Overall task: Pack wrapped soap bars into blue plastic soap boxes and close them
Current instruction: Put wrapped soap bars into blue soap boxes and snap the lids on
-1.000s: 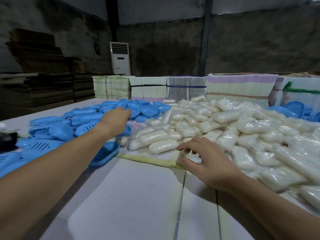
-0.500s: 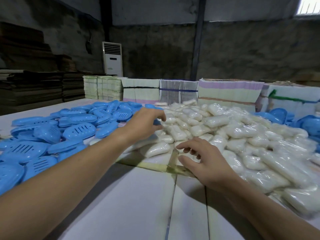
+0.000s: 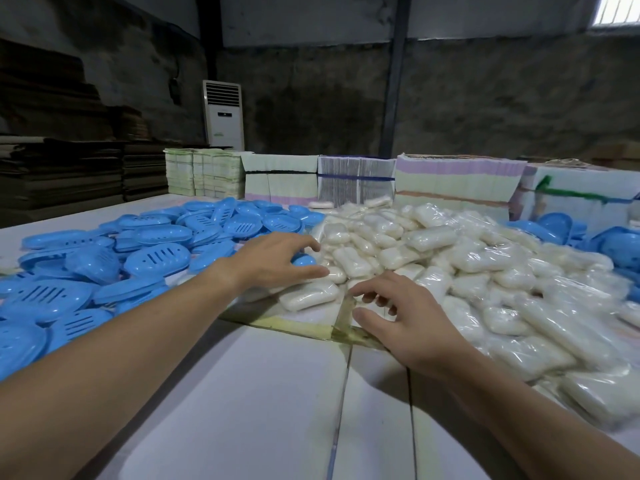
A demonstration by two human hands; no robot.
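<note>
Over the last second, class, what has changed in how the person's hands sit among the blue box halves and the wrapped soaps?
The left hand moved right, off the blue soap box halves to the near edge of the wrapped soap pile, fingers now spread over a bar; a blue piece shows under it. The right hand stayed hovering with curled fingers at the pile's front, holding nothing. Both piles lie unchanged.

Soap boxes heap left of left hand; wrapped soap bars pile beyond right hand, stacked cartons behind.
</note>
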